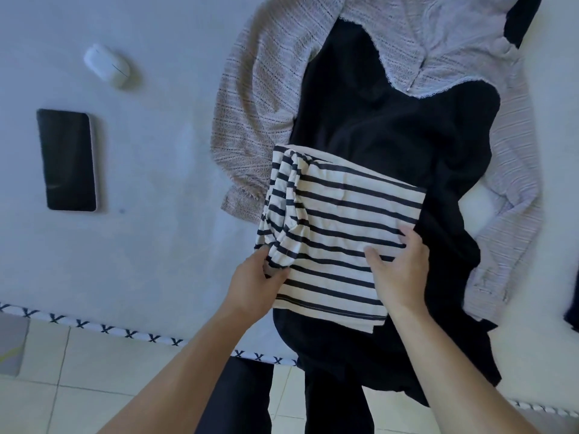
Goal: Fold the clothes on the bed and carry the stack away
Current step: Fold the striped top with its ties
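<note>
A partly folded white shirt with dark stripes [338,214] lies on a black garment [388,126] spread across the bed. My left hand [253,283] pinches the bunched left edge of the striped shirt. My right hand [398,270] lies on the shirt's right side, fingers spread and flat on the fabric. Under the black garment lies a pale knitted cardigan [260,98], its sleeves reaching out on both sides.
A black phone [67,159] and a white earbud case [106,65] lie on the white sheet [156,230] to the left. The bed's edge with a cross-pattern trim [131,333] runs along the bottom, with tiled floor [94,386] below. Another dark cloth [523,17] shows at top right.
</note>
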